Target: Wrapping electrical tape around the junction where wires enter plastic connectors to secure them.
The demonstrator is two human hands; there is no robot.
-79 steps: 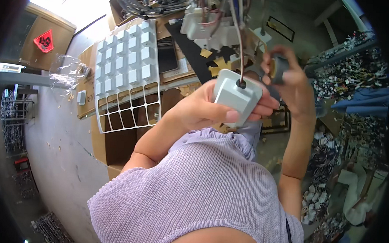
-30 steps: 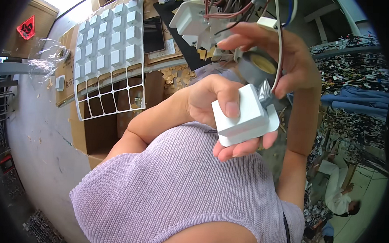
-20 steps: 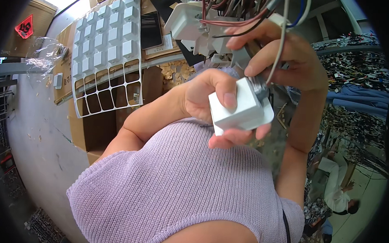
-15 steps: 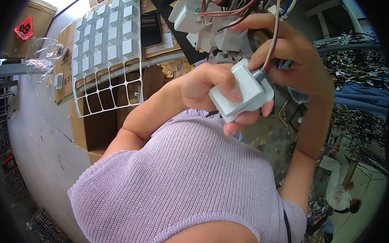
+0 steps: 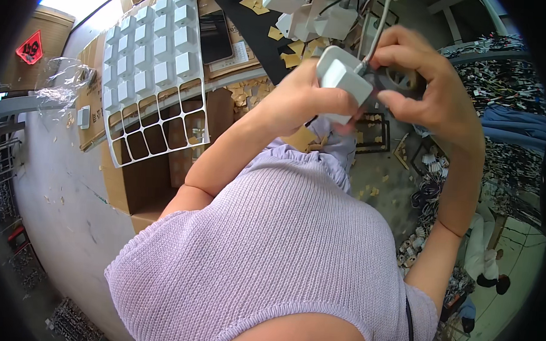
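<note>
My left hand (image 5: 300,101) grips a white plastic box-shaped housing (image 5: 347,81), the thumb across its near side. A grey-white cable (image 5: 381,30) runs up from the housing's far right edge. Close by on the right is my right hand (image 5: 450,93), slightly blurred, its fingers curled round a roll of tape (image 5: 413,80). The right thumb and index finger are near the cable's base; whether they touch it I cannot tell. Beyond the hands hang more white housings (image 5: 310,20) with wires.
On the left, a white grid frame (image 5: 155,138) lies beside rows of white blocks (image 5: 162,50). A phone (image 5: 216,37) rests beside them. An open cardboard box (image 5: 144,183) stands below. Heaps of cables (image 5: 490,76) fill the right, with a seated person (image 5: 488,259) farther off.
The held housing has turned and moved up in my left hand. My right fingers have drawn back from the cable and spread somewhat. The hanging housings have shifted up.
</note>
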